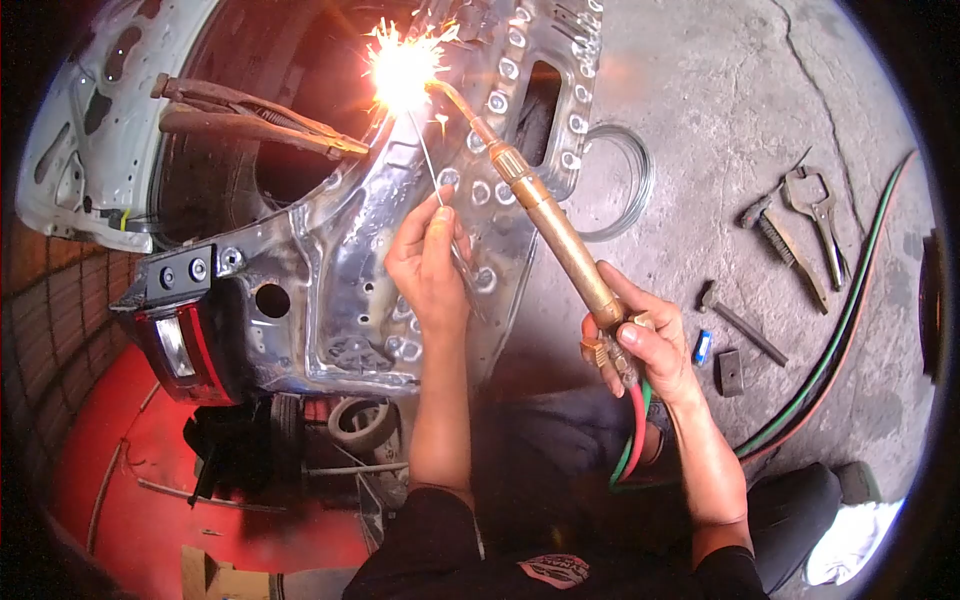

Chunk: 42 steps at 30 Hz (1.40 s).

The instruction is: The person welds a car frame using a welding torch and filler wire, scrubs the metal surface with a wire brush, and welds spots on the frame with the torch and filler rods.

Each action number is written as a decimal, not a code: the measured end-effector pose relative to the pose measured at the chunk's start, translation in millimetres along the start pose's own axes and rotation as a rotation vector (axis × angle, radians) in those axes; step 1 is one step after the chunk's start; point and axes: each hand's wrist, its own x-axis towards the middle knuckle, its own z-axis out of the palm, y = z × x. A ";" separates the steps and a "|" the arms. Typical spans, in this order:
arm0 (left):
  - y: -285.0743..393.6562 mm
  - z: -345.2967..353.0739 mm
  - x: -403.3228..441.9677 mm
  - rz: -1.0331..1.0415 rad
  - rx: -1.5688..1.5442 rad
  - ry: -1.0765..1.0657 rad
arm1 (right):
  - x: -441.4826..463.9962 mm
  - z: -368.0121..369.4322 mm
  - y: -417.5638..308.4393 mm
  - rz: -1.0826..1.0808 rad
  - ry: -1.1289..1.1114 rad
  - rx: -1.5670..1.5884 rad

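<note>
Brass-coloured, one torch [563,236] slants from right of centre toward the upper middle, gripped by the right hand [648,340]. The left hand [430,250] pinches one rod [426,156], whose tip seems lost in the sparks [403,72]. One hammer [747,327] and one brush [783,247] lie at right.

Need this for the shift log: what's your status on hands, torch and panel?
Left hand holds thin rod, end at sparks. Right hand grips torch, tip beside them. Panel washed out there, detail hidden. Pliers close by.
</note>
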 end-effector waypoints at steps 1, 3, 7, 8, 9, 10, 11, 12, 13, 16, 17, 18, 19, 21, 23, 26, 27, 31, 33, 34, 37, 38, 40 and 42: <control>-0.1 -0.1 0.1 -0.004 -0.004 0.005 | -0.1 -0.1 0.8 -0.003 0.000 0.001; -0.6 -0.5 0.6 -0.006 -0.010 0.008 | -0.2 0.2 1.4 -0.006 0.002 0.000; -3.1 -1.7 2.3 0.010 -0.009 0.002 | -0.2 1.0 1.0 -0.009 0.006 -0.016; -3.8 -1.9 2.5 0.016 -0.007 0.000 | -0.3 1.0 0.9 -0.011 0.006 -0.020; -4.6 -2.1 2.4 0.021 -0.014 -0.004 | -0.5 1.0 0.6 -0.009 0.008 -0.025; -5.4 -2.3 2.3 0.026 -0.021 -0.009 | -0.7 1.1 0.3 -0.006 0.010 -0.029; -5.8 -2.2 2.1 0.032 -0.029 -0.014 | -0.9 1.0 -0.1 -0.004 0.012 -0.033; -5.2 -1.5 2.0 0.028 -0.034 -0.011 | -1.1 1.0 -0.1 -0.006 0.014 -0.030; -4.0 -0.7 1.9 0.023 -0.038 -0.008 | -1.3 1.0 0.4 -0.007 0.015 -0.026; -3.5 -1.1 2.0 0.013 -0.039 -0.008 | -1.1 1.0 1.2 -0.006 0.009 -0.020; -3.6 -1.1 2.5 0.010 -0.038 -0.010 | -1.1 0.8 1.1 -0.005 0.006 -0.019; -3.4 -0.8 3.2 0.012 -0.016 -0.002 | -1.3 0.9 1.1 -0.007 0.010 -0.023; -3.1 -0.3 4.0 0.014 0.004 0.005 | -1.5 1.1 1.1 -0.009 0.014 -0.028; -3.1 0.1 5.3 0.020 0.024 0.010 | -1.4 1.7 0.9 -0.011 0.019 -0.032; -3.7 0.2 5.7 0.026 0.022 0.002 | -1.6 2.2 0.4 -0.009 0.022 -0.030; -4.1 0.8 4.6 0.023 0.004 0.005 | -1.3 1.6 0.1 -0.014 0.013 -0.035; -4.2 0.7 4.8 0.022 -0.006 0.002 | -1.2 1.5 0.3 -0.015 0.011 -0.035; -2.9 1.7 5.1 0.011 -0.019 0.005 | -1.4 2.3 0.8 -0.020 0.004 -0.036; -2.5 2.2 5.3 0.010 -0.014 0.008 | -1.3 2.5 0.9 -0.022 0.004 -0.027; -3.0 2.0 5.2 0.012 -0.011 0.007 | -1.3 2.2 1.4 -0.020 0.007 -0.018; -5.0 0.7 5.2 0.009 -0.020 0.008 | -2.0 1.5 1.9 -0.015 0.012 -0.004; -5.4 0.4 5.2 0.007 -0.026 0.009 | -2.2 1.4 1.9 -0.013 0.013 -0.002; -2.8 2.2 5.0 -0.004 -0.015 0.016 | -2.6 1.4 2.0 -0.011 0.013 -0.011; -2.2 3.3 5.2 -0.007 -0.006 0.024 | -2.8 1.6 1.6 -0.011 0.014 -0.018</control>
